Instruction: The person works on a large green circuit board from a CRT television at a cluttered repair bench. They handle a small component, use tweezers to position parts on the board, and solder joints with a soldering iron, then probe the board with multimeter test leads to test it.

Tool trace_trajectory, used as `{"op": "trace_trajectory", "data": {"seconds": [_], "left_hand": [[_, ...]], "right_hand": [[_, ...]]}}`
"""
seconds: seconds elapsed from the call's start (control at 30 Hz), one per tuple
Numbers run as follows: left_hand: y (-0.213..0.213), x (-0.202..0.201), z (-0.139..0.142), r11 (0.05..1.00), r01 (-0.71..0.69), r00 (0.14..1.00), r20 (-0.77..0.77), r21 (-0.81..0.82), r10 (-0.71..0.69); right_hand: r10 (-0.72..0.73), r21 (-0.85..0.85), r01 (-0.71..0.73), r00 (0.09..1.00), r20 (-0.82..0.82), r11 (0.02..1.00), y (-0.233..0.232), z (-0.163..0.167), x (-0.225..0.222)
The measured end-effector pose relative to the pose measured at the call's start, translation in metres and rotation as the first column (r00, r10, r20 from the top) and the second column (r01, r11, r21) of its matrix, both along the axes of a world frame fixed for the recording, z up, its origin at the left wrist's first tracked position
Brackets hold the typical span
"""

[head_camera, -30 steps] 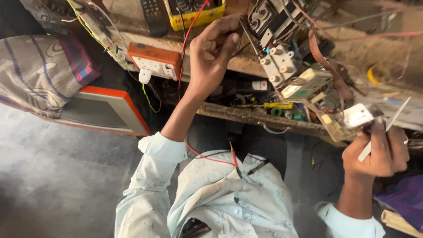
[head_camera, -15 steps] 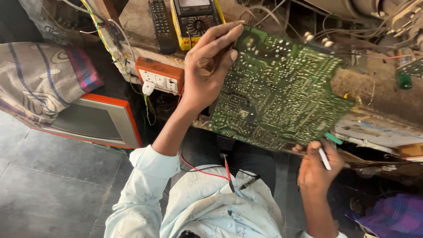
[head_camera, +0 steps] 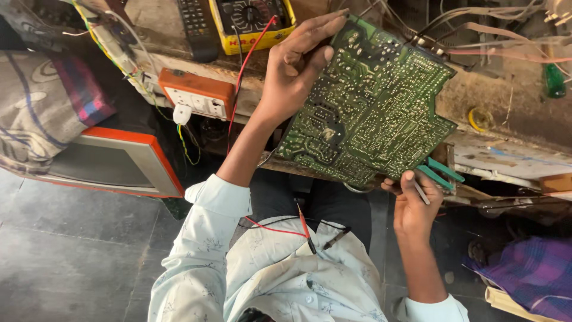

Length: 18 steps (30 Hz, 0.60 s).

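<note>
**Solder side of the board turned up for checking**

The person is holding a large green circuit board [head_camera: 372, 101] tilted over the edge of the cluttered worktop [head_camera: 506, 101], its soldered underside facing the camera. The left hand [head_camera: 295, 71] is gripping the board's upper left edge, thumb pressing on the solder face and fingers stretching along the top rim. The right hand [head_camera: 414, 206] is propping the lower right corner from beneath while also clenching a thin pale tool [head_camera: 422, 192]; what kind of tool cannot be told. Just beside that hand, green-handled pliers [head_camera: 440, 173] are lying on the worktop. Beyond the left hand a yellow multimeter [head_camera: 253, 21] is sitting, its red lead [head_camera: 238, 89] running down past the left wrist to probes [head_camera: 310, 235] resting in the lap. By the look of it, this is the inspection step; the next move seems to call for steadying the board and freeing the right hand to work.
</note>
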State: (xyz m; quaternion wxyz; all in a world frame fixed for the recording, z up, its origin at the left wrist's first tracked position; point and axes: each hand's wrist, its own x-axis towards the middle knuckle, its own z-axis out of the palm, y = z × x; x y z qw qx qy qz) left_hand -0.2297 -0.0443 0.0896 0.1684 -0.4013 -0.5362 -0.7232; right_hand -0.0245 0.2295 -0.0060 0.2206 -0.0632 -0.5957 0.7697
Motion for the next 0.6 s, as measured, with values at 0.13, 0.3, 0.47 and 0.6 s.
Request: {"op": "trace_trajectory", "data": {"seconds": [0.13, 0.3, 0.47, 0.6], "left_hand": [[0.013, -0.015, -0.004, 1.000, 0.010, 0.998, -0.056, 0.001, -0.009], [0.025, -0.024, -0.006, 1.000, 0.009, 0.999, -0.050, -0.019, -0.010], [0.033, -0.027, -0.002, 0.999, 0.008, 1.000, -0.004, -0.043, -0.008], [0.034, -0.018, 0.000, 1.000, -0.006, 1.000, 0.016, -0.024, 0.006]], "right_hand": [[-0.003, 0.030, 0.002, 0.998, 0.055, 1.000, 0.004, -0.004, -0.001], [0.001, 0.248, -0.031, 0.993, 0.121, 0.968, 0.003, 0.001, 0.004], [-0.028, 0.351, -0.048, 0.978, 0.208, 0.935, 0.002, 0.008, 0.008], [-0.029, 0.441, -0.087, 0.968, 0.249, 0.894, 0.009, 0.010, 0.008]]}}
